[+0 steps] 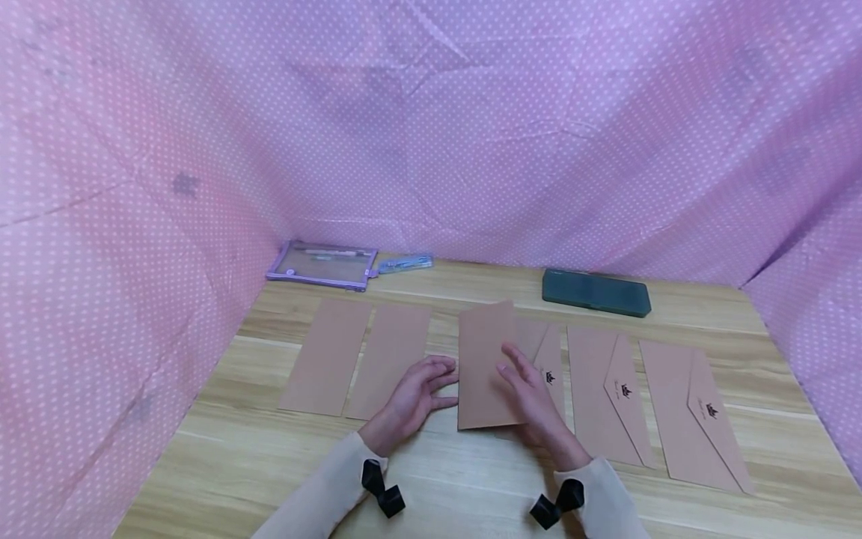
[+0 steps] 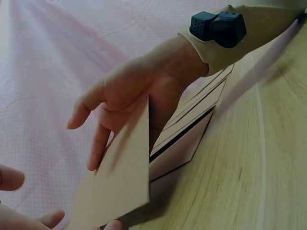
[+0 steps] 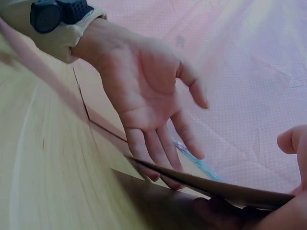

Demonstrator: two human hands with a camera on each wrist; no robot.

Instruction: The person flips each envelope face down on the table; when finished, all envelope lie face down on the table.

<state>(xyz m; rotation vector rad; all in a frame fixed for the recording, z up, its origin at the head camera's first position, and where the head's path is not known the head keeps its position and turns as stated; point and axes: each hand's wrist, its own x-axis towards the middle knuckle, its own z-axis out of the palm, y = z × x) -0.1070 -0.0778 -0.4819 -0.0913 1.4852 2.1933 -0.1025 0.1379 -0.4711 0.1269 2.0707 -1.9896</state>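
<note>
A brown kraft envelope (image 1: 486, 367), its plain face up, stands tilted off the table between both hands. My right hand (image 1: 533, 397) is at its right side; its thumb and index finger spread above the paper while other fingers go underneath. In the right wrist view its raised thumb (image 3: 292, 140) is apart from the envelope. My left hand (image 1: 412, 397) lies along the left edge, fingers extended and fingertips close to or touching the paper. Another envelope (image 1: 554, 346), flap side showing, lies partly hidden behind the right hand.
Two plain-faced envelopes lie at left, the outer one (image 1: 325, 355) beside the inner one (image 1: 393, 352). At right are two flap-side envelopes with crown prints, a nearer (image 1: 599, 382) and an outer (image 1: 680, 412). Behind stand a purple pouch (image 1: 323, 283), a blue packet (image 1: 405, 263) and a dark green case (image 1: 595, 292).
</note>
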